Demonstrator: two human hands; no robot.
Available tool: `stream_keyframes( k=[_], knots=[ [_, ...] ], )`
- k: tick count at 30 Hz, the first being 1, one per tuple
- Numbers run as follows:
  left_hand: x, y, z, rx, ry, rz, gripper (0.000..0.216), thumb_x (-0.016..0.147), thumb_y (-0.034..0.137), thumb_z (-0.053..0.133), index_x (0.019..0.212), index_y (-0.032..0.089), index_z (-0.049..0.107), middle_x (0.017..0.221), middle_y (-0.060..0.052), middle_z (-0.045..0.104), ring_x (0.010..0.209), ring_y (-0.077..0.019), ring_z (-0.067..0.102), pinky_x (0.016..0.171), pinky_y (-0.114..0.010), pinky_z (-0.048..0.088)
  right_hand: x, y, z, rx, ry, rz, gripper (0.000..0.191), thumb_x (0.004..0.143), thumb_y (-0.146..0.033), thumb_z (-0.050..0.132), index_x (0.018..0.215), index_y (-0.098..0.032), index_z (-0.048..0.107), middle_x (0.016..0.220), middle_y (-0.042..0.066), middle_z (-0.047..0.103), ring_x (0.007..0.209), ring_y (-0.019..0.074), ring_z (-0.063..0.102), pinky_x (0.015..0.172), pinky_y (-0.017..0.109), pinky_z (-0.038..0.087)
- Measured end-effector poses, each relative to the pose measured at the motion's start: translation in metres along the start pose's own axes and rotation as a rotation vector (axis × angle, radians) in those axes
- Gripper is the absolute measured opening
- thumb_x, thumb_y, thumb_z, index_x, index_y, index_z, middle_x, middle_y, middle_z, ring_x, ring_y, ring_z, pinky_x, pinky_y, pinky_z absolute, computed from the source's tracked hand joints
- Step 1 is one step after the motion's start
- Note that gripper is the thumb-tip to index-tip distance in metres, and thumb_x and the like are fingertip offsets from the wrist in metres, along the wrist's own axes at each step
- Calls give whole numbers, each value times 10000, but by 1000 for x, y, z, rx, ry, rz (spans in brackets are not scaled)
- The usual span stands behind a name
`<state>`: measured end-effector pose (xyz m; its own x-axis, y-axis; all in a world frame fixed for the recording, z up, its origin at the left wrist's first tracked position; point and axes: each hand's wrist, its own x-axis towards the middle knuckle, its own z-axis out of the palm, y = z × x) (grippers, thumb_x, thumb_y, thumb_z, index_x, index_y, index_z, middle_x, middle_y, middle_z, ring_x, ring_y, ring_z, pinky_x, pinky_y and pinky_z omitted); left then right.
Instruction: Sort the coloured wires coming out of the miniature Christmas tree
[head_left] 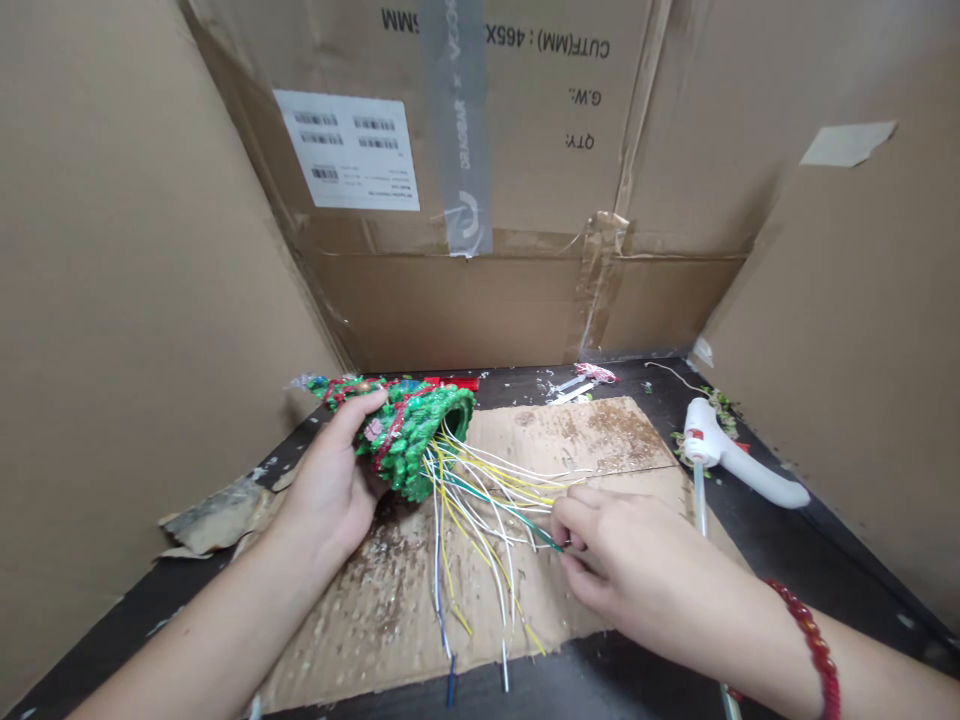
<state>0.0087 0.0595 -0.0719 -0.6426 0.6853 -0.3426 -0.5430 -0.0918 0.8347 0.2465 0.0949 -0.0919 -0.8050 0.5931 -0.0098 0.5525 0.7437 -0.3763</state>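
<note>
Inside a brown cardboard box (150, 300): hollow green glitter-coated cone tree (409, 435) clamped by left hand (326, 480) over flattened corrugated sheet (570, 440); thin insulated wires (480, 510) trail out, one green wire (517, 515) pinched by right hand (622, 550). White glue gun (727, 450) lies just beyond sheet's right edge.

From here the picture looks evenly bright and softly lit, with faint shadow beneath the left hand (326, 480). The glittery tree (412, 440) throws small glints, and the box walls (112, 300) stretch toward the frame edges, though everything stays sharp.
</note>
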Motion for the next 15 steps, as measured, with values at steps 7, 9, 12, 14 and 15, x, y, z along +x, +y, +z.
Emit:
stream_keyframes(
  k=[7, 9, 12, 14, 15],
  knots=[
    [-2, 1, 1, -7, 1, -13, 161, 762, 156, 585, 917, 156, 628, 946, -35, 597, 636, -80, 552, 676, -170, 471, -1, 1, -4, -16, 20, 20, 106, 712, -98, 434, 763, -180, 478, 712, -10, 538, 624, 131, 461, 575, 263, 273],
    [-1, 1, 1, -6, 1, -16, 149, 785, 154, 566, 920, 154, 629, 955, -35, 596, 634, -74, 549, 682, -168, 471, -1, 2, -7, -19, 22, 65, 116, 717, -107, 431, 775, -192, 485, 655, -23, 528, 582, 127, 452, 547, 260, 253],
    [-1, 1, 1, -7, -2, -12, 149, 806, 158, 554, 935, 157, 629, 967, -31, 594, 642, -71, 551, 689, -167, 473, -1, 5, -14, -40, 38, 112, 128, 724, -117, 436, 786, -202, 510, 636, -30, 533, 574, 126, 467, 550, 260, 259],
    [-1, 1, 1, -7, -8, -10, 154, 810, 160, 555, 945, 160, 629, 973, -30, 593, 649, -72, 553, 690, -168, 474, 0, 8, -19, -37, 69, 125, 145, 738, -128, 450, 818, -214, 535, 682, -35, 563, 620, 127, 500, 579, 255, 281],
    [-1, 1, 1, -4, -8, -13, 153, 811, 160, 555, 944, 157, 629, 975, -32, 593, 652, -74, 554, 690, -171, 475, 0, 9, -22, -34, 81, 132, 147, 747, -135, 458, 830, -221, 544, 699, -40, 573, 631, 125, 507, 584, 253, 284]
  ],
)
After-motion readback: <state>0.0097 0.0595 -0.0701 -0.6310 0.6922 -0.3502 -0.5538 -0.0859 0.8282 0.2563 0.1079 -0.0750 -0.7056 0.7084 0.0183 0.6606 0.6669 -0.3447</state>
